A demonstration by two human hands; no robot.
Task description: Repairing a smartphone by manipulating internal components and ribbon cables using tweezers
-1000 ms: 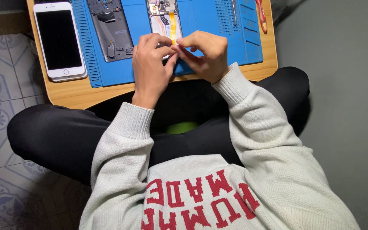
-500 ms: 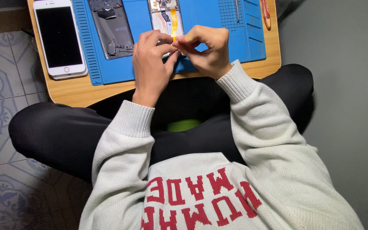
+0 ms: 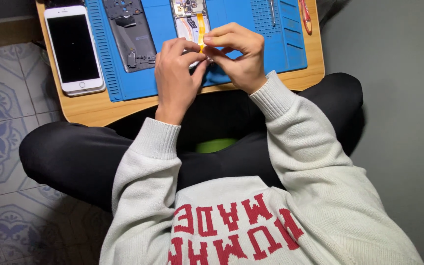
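1. Left hand [image 3: 175, 73] and right hand [image 3: 239, 61] both pinched on thin orange flex ribbon [image 3: 201, 32], 12 o'clock on blue silicone mat [image 3: 231, 19].
2. Opened phone body [image 3: 188, 14] beneath.
3. Ribbon looks light, floppy, tear-prone; grip edges near connector.

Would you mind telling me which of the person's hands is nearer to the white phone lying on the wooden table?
The left hand: it sits just right of the white phone in the picture. The right hand is farther away, beyond the left.
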